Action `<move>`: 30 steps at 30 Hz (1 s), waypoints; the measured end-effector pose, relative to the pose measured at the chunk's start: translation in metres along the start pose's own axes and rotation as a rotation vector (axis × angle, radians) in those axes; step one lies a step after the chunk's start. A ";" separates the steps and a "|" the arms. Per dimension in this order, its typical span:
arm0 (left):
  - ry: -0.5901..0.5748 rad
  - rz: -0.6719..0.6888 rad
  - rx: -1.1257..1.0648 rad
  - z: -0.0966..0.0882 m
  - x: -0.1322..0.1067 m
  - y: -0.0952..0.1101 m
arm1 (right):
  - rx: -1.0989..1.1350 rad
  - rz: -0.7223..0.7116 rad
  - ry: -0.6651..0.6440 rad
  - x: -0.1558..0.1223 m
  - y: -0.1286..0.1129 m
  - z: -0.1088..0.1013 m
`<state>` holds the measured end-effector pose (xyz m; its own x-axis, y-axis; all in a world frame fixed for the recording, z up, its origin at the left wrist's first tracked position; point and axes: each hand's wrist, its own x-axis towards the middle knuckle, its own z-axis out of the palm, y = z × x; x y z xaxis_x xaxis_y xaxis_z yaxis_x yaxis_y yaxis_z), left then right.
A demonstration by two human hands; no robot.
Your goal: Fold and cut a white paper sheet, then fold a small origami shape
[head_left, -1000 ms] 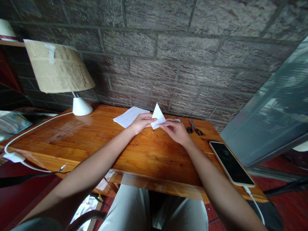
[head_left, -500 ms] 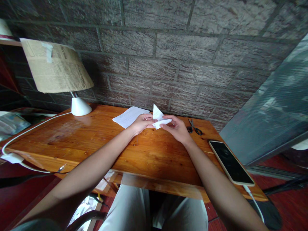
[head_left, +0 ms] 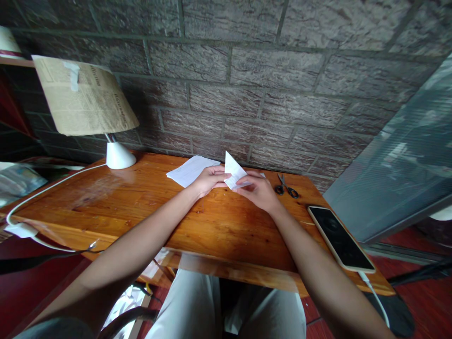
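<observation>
A folded white sheet of paper (head_left: pixel 233 168) is held up over the far part of the wooden desk, with one pointed corner standing upward. My left hand (head_left: pixel 210 181) grips its left edge between thumb and fingers. On the right side my right hand (head_left: pixel 259 189) pinches the paper, its fingers over the front and its thumb below. A small white bit shows beyond my right hand; whether it belongs to the same sheet I cannot tell. Just behind my left hand lies a stack of white paper (head_left: pixel 189 170).
Black-handled scissors (head_left: pixel 286 187) lie right of my right hand. A phone (head_left: pixel 341 238) with a white cable rests at the desk's right edge. A lamp (head_left: pixel 120 156) with a newsprint shade stands at the left. Behind the desk (head_left: pixel 219 230) rises a brick wall (head_left: pixel 275 70).
The paper's near flap, which stuck out to the right, is now folded up against the upright part. My right hand's fingers have moved over the front of the paper.
</observation>
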<state>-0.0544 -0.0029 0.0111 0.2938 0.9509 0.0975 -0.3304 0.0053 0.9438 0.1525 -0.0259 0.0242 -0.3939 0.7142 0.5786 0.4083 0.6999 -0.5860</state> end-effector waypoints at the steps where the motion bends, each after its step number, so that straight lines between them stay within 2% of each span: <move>1: -0.002 -0.005 0.001 0.001 0.000 0.000 | 0.005 0.022 0.008 0.000 -0.001 0.001; 6: -0.009 0.005 -0.009 0.003 0.000 -0.001 | 0.111 0.248 0.147 0.001 -0.003 0.005; 8: -0.009 0.000 -0.012 0.003 0.001 -0.002 | 0.182 0.298 0.176 0.001 -0.001 0.007; 15: -0.020 -0.050 -0.015 0.005 0.000 -0.004 | 0.266 0.290 0.207 0.000 0.009 0.012; 24: -0.061 0.028 0.004 0.014 -0.003 -0.005 | 0.296 0.333 0.277 0.001 0.007 0.014; 30: 0.011 0.036 0.027 0.015 -0.003 -0.006 | 0.342 0.375 0.232 0.001 0.005 0.015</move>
<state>-0.0403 -0.0105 0.0095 0.2726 0.9535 0.1283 -0.3165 -0.0370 0.9479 0.1416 -0.0216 0.0135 -0.0653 0.9219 0.3820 0.1797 0.3874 -0.9042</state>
